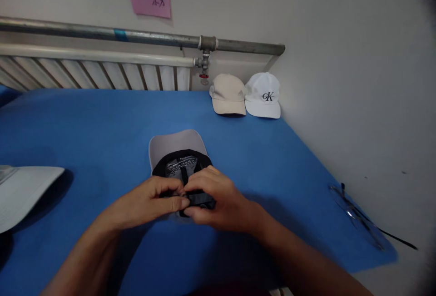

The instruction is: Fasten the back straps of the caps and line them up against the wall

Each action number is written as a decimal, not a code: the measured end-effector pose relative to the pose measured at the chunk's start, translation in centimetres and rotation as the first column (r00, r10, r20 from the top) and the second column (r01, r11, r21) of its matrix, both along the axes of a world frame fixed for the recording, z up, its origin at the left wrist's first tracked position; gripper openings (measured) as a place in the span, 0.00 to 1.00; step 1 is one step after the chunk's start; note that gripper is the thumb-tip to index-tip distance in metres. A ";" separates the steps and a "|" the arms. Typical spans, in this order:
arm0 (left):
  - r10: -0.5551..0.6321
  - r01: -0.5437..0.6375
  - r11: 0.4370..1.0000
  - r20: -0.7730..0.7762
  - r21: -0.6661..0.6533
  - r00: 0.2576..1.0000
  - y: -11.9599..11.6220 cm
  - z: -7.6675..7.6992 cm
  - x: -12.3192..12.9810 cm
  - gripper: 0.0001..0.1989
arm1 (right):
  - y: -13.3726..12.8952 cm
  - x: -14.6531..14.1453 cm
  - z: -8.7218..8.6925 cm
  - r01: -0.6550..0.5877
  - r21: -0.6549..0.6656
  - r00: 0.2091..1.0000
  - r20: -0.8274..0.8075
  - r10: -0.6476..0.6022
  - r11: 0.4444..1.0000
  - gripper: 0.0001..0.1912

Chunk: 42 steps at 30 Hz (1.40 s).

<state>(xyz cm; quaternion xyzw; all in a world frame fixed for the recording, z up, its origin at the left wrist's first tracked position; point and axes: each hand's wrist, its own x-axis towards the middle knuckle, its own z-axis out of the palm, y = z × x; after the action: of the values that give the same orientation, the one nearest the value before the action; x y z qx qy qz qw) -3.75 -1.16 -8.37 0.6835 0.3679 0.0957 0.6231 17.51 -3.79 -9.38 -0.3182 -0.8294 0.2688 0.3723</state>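
A grey baseball cap (179,144) lies upside down on the blue tabletop, its brim pointing away from me and its dark inside facing up. My left hand (150,200) pinches the cap's back strap from the left, thumb and fingers closed. From the other side, my right hand (221,198) grips the same dark strap (200,198) between thumb and fingers. The fingertips of both hands nearly meet at the strap's middle. Whatever fastening sits between them is mostly hidden by the fingers.
Beige cap (229,94) and white cap (262,95) stand side by side at the back right. A pale cap brim (30,191) juts in at left. Eyeglasses (357,216) lie near the right edge. Behind the blue table (102,119) run a radiator (132,76) and metal pipe (160,38).
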 end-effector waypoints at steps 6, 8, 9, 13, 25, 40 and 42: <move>-0.002 0.000 1.000 0.100 0.021 0.995 0.1 0.5 -0.6 0.10 | 0.4 1.5 0.7 -0.011 -0.305 1.000 -0.017 0.006 0.952 0.15; 0.016 -0.018 1.000 0.117 0.017 0.993 0.1 0.5 -0.7 0.10 | 0.4 1.6 0.8 -0.036 -0.392 0.998 -0.065 0.012 0.919 0.14; 0.026 -0.029 0.999 0.122 0.017 0.992 0.1 0.4 -0.6 0.09 | 0.4 1.6 0.8 -0.058 -0.431 0.995 -0.100 0.016 0.901 0.13; 0.032 -0.034 0.999 0.130 0.019 0.991 0.1 0.2 -0.2 0.10 | 0.3 1.7 0.8 -0.134 -0.478 0.978 -0.206 0.038 0.868 0.10; -0.019 0.003 0.992 0.124 0.125 0.992 0.4 0.0 0.4 0.16 | 1.1 2.1 1.1 -0.157 -0.627 0.952 -0.302 -0.053 0.763 0.05; -0.003 -0.008 0.998 0.186 0.058 0.983 1.0 -0.6 -0.8 0.15 | 1.9 4.0 1.2 -0.231 -0.731 0.944 -0.329 -0.035 0.643 0.08; 0.031 -0.038 0.999 0.202 0.030 0.979 1.0 -0.7 -0.9 0.15 | 1.9 4.2 1.2 -0.267 -0.733 0.938 -0.346 -0.005 0.626 0.10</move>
<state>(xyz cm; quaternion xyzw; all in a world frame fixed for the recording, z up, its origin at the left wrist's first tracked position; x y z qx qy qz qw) -4.69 -0.20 -9.10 0.6741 0.3129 0.1815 0.6440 21.71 -1.85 -8.21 -0.3370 -0.5857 0.6700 0.3073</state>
